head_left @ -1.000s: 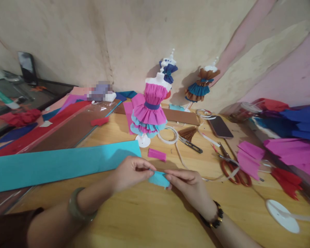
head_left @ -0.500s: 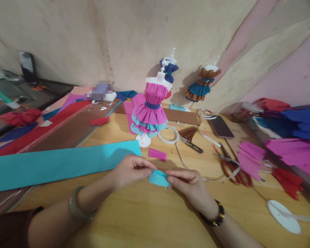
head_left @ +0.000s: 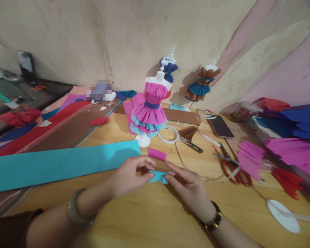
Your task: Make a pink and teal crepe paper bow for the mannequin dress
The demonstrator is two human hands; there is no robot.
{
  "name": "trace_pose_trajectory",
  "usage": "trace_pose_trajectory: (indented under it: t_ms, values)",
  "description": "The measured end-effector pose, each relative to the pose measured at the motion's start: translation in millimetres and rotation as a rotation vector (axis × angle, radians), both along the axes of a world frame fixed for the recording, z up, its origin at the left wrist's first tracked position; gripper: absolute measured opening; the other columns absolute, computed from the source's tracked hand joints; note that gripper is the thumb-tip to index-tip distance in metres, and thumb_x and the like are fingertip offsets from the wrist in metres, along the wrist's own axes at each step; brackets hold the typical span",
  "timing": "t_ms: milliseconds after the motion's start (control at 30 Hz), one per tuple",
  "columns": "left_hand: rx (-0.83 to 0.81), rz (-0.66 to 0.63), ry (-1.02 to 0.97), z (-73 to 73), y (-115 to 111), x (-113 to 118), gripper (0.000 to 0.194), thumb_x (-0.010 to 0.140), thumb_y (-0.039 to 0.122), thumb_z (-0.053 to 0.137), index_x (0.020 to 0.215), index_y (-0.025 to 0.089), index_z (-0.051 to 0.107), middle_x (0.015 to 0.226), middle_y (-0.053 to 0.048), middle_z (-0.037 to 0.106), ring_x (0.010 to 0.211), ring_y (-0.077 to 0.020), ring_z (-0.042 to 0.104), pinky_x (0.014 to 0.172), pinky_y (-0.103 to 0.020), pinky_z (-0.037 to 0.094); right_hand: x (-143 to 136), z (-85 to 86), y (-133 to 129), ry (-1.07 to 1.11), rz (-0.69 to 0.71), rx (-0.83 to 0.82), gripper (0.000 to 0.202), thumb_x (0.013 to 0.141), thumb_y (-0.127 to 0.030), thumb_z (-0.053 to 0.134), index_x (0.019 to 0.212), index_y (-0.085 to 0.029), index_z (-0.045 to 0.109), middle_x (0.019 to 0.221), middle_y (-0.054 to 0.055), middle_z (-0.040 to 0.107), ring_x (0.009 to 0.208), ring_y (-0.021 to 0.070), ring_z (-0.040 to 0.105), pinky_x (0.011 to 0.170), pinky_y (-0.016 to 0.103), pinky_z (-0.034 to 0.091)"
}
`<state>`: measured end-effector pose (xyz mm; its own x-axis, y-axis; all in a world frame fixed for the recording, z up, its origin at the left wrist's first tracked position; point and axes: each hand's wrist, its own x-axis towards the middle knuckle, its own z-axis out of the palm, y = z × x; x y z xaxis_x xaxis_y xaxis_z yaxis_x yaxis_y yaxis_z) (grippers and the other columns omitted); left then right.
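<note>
A small turquoise crepe paper piece (head_left: pixel 158 177) is stretched between my two hands, just above the wooden table. My left hand (head_left: pixel 134 174) pinches its left end with thumb and fingers. At its right end my right hand (head_left: pixel 184 182) pinches it the same way. Just beyond my fingers lies a pleated magenta paper strip (head_left: pixel 157 154). Behind that stands a small white dress form (head_left: pixel 158 80) in a ruffled magenta and light blue paper dress (head_left: pixel 151 113) with a dark blue waistband. To the left lies a long folded turquoise paper sheet (head_left: pixel 67 163).
Right of the dress form are a tape roll (head_left: pixel 168 134), thread snips (head_left: pixel 191 144), brown fringed paper (head_left: pixel 188 132), a phone (head_left: pixel 220 126) and orange-handled scissors (head_left: pixel 231 168). Two more dressed forms, one in brown and teal (head_left: pixel 203 86), stand by the wall. A white disc (head_left: pixel 282 215) lies front right.
The turquoise piece has been turned or folded and now shows as a narrower strip. My fingers have shifted their pinch slightly; other things stay in place.
</note>
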<state>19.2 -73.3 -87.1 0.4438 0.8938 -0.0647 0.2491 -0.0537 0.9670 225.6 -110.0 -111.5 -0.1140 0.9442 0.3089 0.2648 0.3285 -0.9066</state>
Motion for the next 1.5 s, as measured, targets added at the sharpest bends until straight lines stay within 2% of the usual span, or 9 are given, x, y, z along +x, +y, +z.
trace_pose_trajectory:
  t_ms: [100,200,367,667,833,967,1100,1333,1500]
  values:
    - [0.048,-0.086,0.029,-0.2,-1,-1,0.029,0.075,0.024,0.066,0.103,0.016,0.066,0.097,-0.006,0.073,0.087,-0.0177,0.067,0.082,-0.032,0.052,2,4.1,-3,-0.204,0.087,0.261,0.051,0.084,-0.011,0.066,0.13,-0.031,0.058,0.092,0.002,0.075,0.078,0.0156,0.07,0.072,0.028,0.058]
    - [0.193,-0.159,0.099,1.6,-2,-1,0.018,0.079,0.024,0.064,0.094,0.018,0.071,0.092,-0.005,0.073,0.085,-0.0174,0.067,0.08,-0.031,0.051,3,7.0,-4,-0.308,0.164,0.381,0.057,0.087,-0.009,0.062,0.138,-0.031,0.049,0.103,0.005,0.073,0.089,0.017,0.069,0.078,0.03,0.058]
    - [0.409,-0.158,0.12,2.0,-1,-1,0.012,0.082,0.019,0.061,0.08,0.017,0.073,0.078,-0.004,0.072,0.073,-0.0138,0.065,0.07,-0.026,0.049,3,7.6,-5,-0.356,0.165,0.4,0.053,0.088,-0.01,0.061,0.137,-0.027,0.049,0.102,0.007,0.073,0.089,0.0177,0.068,0.075,0.031,0.058]
    - [0.692,-0.198,0.243,1.2,-7,-1,0.02,0.09,0.019,0.053,0.081,0.019,0.071,0.078,-0.001,0.07,0.075,-0.0138,0.062,0.08,-0.03,0.044,-3,14.5,-5,-0.387,0.149,0.338,0.017,0.088,-0.016,0.062,0.104,-0.018,0.068,0.091,0.008,0.07,0.084,0.0189,0.066,0.072,0.031,0.057]
    - [0.676,-0.19,0.281,2.9,-6,-1,0.016,0.088,0.018,0.056,0.082,0.02,0.071,0.079,-0.001,0.069,0.077,-0.0143,0.061,0.085,-0.031,0.043,-2,15.8,-5,-0.432,0.131,0.289,0.012,0.091,-0.017,0.057,0.092,-0.019,0.069,0.084,0.006,0.068,0.079,0.0183,0.065,0.07,0.03,0.055]
    - [0.628,-0.164,0.275,1.6,-3,-2,0.013,0.085,0.017,0.059,0.079,0.02,0.071,0.08,-0.002,0.069,0.079,-0.0154,0.061,0.086,-0.033,0.041,0,15.2,-5,-0.46,0.121,0.298,0.012,0.091,-0.018,0.056,0.093,-0.02,0.068,0.088,0.008,0.067,0.084,0.0195,0.064,0.073,0.031,0.054]
    - [0.608,-0.149,0.289,0.5,-2,-3,0.014,0.086,0.018,0.059,0.078,0.021,0.07,0.083,-0.001,0.069,0.082,-0.0159,0.061,0.086,-0.035,0.04,0,15.9,-5,-0.461,0.108,0.304,0.013,0.092,-0.016,0.056,0.091,-0.018,0.069,0.086,0.007,0.063,0.079,0.0181,0.061,0.068,0.029,0.052]
    - [0.62,-0.189,0.331,0.7,1,-4,0.015,0.089,0.015,0.058,0.079,0.019,0.069,0.08,-0.001,0.07,0.08,-0.0153,0.061,0.086,-0.033,0.039,1,15.1,-2,-0.407,0.11,0.283,0.013,0.091,-0.014,0.057,0.091,-0.018,0.069,0.081,0.006,0.063,0.072,0.0157,0.06,0.062,0.026,0.05]
    - [0.592,-0.196,0.326,1.8,1,-4,0.015,0.089,0.016,0.056,0.08,0.019,0.067,0.086,-0.002,0.072,0.085,-0.0167,0.062,0.088,-0.034,0.04,0,13.9,-2,-0.373,0.112,0.276,0.013,0.09,-0.014,0.057,0.096,-0.019,0.068,0.083,0.006,0.065,0.074,0.0165,0.063,0.064,0.027,0.053]
